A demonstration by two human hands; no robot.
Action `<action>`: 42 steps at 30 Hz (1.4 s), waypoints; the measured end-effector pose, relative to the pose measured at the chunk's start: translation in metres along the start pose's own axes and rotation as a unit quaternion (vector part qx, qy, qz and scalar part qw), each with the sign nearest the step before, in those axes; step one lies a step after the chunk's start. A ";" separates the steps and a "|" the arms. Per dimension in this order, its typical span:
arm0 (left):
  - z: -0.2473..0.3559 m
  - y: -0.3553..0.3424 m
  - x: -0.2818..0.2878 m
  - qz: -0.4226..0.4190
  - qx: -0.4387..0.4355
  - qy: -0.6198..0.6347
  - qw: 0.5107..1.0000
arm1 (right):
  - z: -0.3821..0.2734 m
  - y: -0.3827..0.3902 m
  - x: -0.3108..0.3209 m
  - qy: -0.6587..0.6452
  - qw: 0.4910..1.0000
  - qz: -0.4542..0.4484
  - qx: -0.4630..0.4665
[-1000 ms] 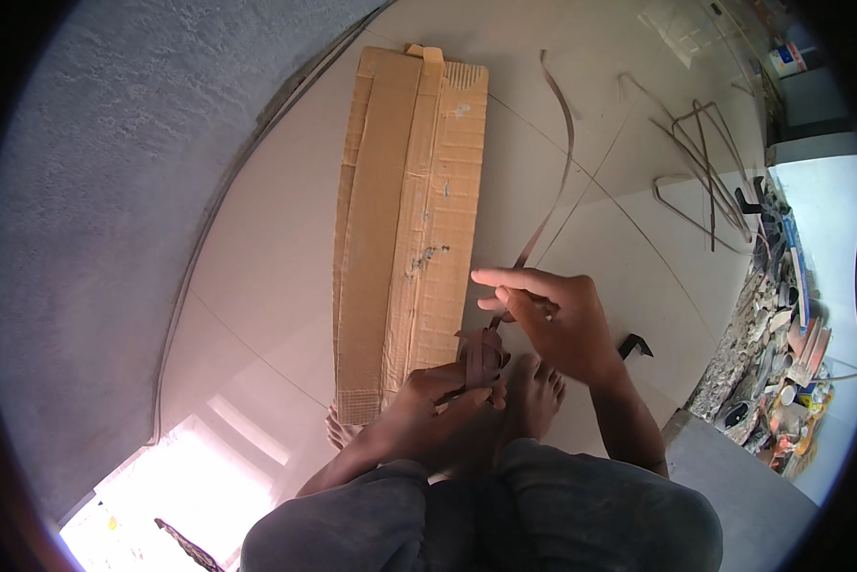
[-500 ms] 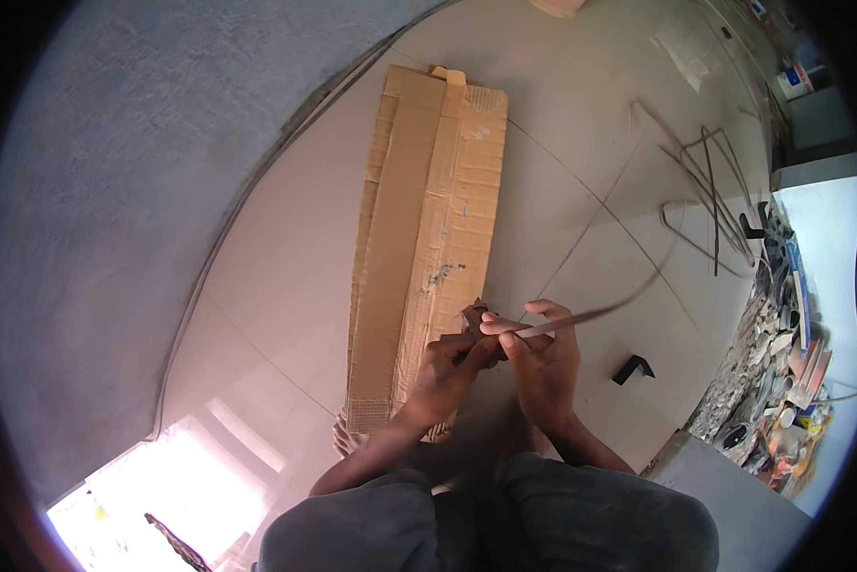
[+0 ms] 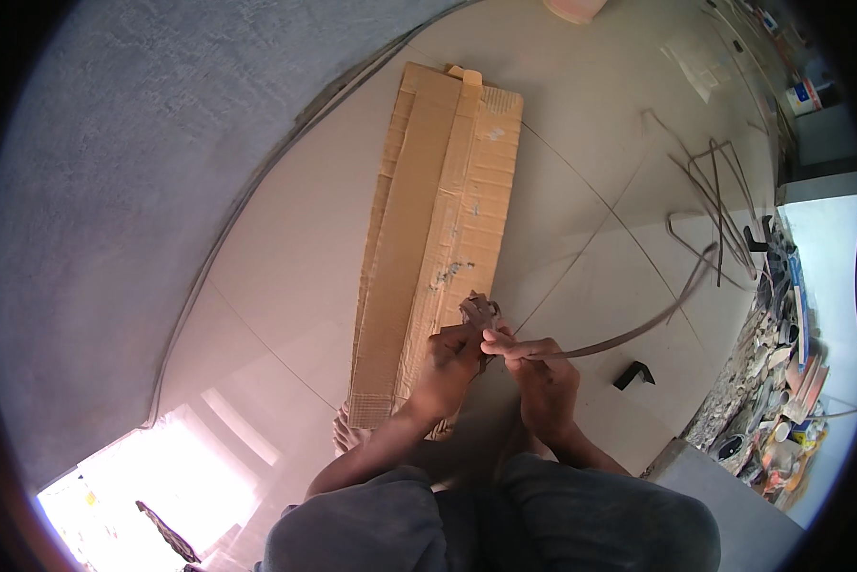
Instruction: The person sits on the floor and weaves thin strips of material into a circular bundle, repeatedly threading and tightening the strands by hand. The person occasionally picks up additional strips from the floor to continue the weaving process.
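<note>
My left hand (image 3: 445, 377) is closed around a dark brown, folded or woven bundle of strips (image 3: 479, 309), most of it hidden by my fingers. A long, flat brown strip (image 3: 629, 341) is pinched in my right hand (image 3: 548, 379), just beside the bundle. From my right fingers the strip curves away to the right and up across the floor. Beneath and left of my hands lies a long flattened cardboard box (image 3: 405, 229), torn and marked near its right edge. Both hands are close together over its lower right edge.
Several loose brown strips (image 3: 719, 191) lie bent on the tiled floor at the right. A small black angled piece (image 3: 633, 375) is near my right hand. Mixed clutter (image 3: 781, 429) fills the right side, and a grey wall (image 3: 142, 172) borders the left.
My right hand has closed its raised fingers on the strip and turned over. The strip now stretches lower and farther right. The view has shifted slightly.
</note>
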State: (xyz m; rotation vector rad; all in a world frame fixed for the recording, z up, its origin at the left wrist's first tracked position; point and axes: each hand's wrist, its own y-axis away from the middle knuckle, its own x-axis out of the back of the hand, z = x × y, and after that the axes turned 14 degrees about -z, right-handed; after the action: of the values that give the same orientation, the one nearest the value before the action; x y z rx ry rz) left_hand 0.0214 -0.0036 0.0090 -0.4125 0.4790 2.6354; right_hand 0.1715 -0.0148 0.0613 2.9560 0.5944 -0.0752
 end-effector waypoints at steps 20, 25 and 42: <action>0.013 0.000 -0.008 0.015 0.044 0.382 0.923 | 0.036 0.019 0.007 0.074 0.993 -0.045 0.085; 0.017 0.006 -0.009 0.023 0.042 0.374 0.926 | 0.042 0.023 0.007 0.117 0.988 -0.048 0.085; 0.068 0.013 0.035 0.114 -0.312 0.221 0.917 | 0.061 0.057 0.054 -0.027 0.899 -0.320 -0.297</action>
State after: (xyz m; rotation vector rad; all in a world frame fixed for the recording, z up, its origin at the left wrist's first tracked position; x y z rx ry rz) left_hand -0.0294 0.0247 0.0610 -1.2331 -0.2329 2.8726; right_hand 0.2413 -0.0543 0.0034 2.0708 1.2865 -0.0265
